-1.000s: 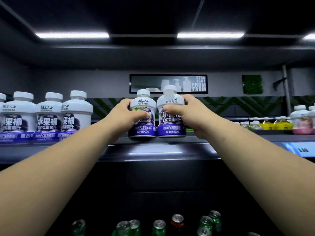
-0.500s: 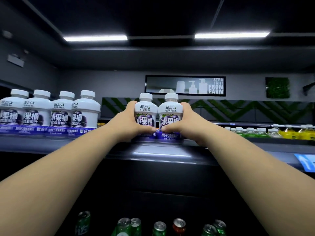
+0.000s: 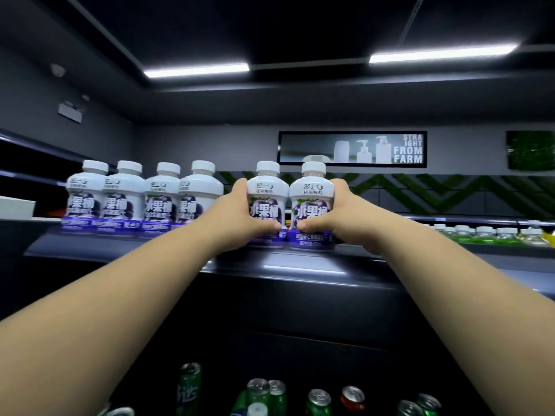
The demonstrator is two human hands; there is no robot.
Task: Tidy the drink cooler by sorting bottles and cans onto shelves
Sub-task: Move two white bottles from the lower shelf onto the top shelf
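Observation:
Two white grape-juice bottles with purple labels stand upright side by side at the front of the dark top shelf [image 3: 120,250]. My left hand [image 3: 237,214] wraps the left bottle [image 3: 266,193] from its left side. My right hand [image 3: 339,220] wraps the right bottle [image 3: 312,199] from its right side. The thumbs of both hands press on the lower labels. Further left on the same shelf stands a row of several matching juice bottles [image 3: 141,199], a small gap away from the held pair.
Small clear bottles of green drink [image 3: 486,235] line a shelf at the right. Several green cans [image 3: 189,388] and a red can [image 3: 353,399] stand on the lower shelf below my arms. A white box edge [image 3: 15,207] shows at far left.
The held pair has shifted left toward the row of matching bottles, and the view has turned left. Both hands keep their grip, now lower on the bottles.

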